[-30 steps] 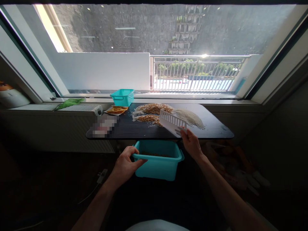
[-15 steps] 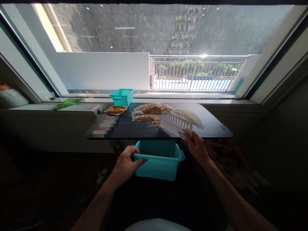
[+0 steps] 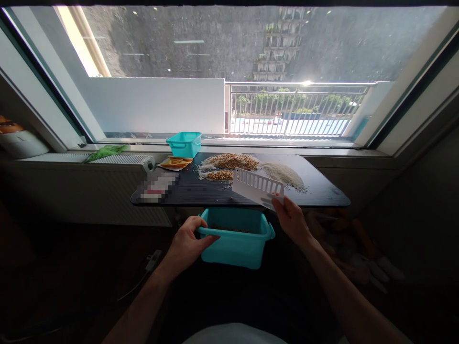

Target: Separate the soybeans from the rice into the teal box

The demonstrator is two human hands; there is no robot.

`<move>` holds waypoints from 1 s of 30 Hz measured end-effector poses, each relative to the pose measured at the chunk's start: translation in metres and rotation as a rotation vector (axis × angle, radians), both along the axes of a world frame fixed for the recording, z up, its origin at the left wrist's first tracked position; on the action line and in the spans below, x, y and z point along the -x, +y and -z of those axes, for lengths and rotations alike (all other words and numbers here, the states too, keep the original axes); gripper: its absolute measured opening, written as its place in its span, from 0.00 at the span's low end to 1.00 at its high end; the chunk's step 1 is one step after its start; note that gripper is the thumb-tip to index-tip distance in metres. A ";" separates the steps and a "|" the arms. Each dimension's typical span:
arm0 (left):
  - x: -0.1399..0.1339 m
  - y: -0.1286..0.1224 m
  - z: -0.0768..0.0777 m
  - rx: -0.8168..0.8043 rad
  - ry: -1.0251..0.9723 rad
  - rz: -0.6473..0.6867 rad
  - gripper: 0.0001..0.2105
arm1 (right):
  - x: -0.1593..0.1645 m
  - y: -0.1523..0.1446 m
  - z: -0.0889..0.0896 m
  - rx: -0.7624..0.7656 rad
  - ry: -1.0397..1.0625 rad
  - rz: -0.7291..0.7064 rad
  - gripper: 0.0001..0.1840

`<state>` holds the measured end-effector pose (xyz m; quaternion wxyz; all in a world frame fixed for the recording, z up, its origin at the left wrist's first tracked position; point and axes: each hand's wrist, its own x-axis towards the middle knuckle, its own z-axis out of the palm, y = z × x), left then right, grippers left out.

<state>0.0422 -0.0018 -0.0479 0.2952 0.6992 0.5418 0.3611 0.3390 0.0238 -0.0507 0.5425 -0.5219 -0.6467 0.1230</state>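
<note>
My left hand [image 3: 191,242] grips the left rim of a turquoise plastic bin [image 3: 233,251], held just below the table's front edge. Some dark grainy contents show at the bottom of the bin. In my right hand [image 3: 292,220] is a white slotted plastic divider [image 3: 256,188], tilted over the front of the table above the bin. Behind the divider lie corn kernels [image 3: 233,161] in a heap, with a smaller patch in front mixed with pale grains. To their right spreads a pile of white rice-like grains [image 3: 283,174].
The dark table [image 3: 322,191] stands against the window. At its back left are a smaller turquoise bin [image 3: 184,145] and a flat food packet [image 3: 175,163]. A radiator [image 3: 89,186] with a green cloth [image 3: 107,152] on it is at the left. A power strip [image 3: 153,260] lies low on the left.
The divider in my right hand has moved slightly left and towards me, and a few kernels have shifted to the table's front edge. My left hand stays on the bin.
</note>
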 end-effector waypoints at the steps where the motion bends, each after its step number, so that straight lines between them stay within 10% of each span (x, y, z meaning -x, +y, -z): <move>1: 0.001 0.000 0.000 -0.003 0.002 -0.002 0.12 | 0.002 -0.001 0.000 0.011 0.000 -0.024 0.23; 7: 0.006 -0.003 -0.002 0.004 0.027 -0.018 0.12 | 0.000 -0.012 -0.008 0.085 0.022 -0.171 0.20; 15: 0.009 -0.002 -0.002 -0.009 0.031 -0.017 0.13 | -0.009 0.003 -0.023 0.012 -0.146 0.126 0.25; 30: 0.009 -0.001 -0.001 -0.025 0.015 -0.034 0.12 | -0.012 0.017 -0.015 -0.001 -0.139 0.087 0.25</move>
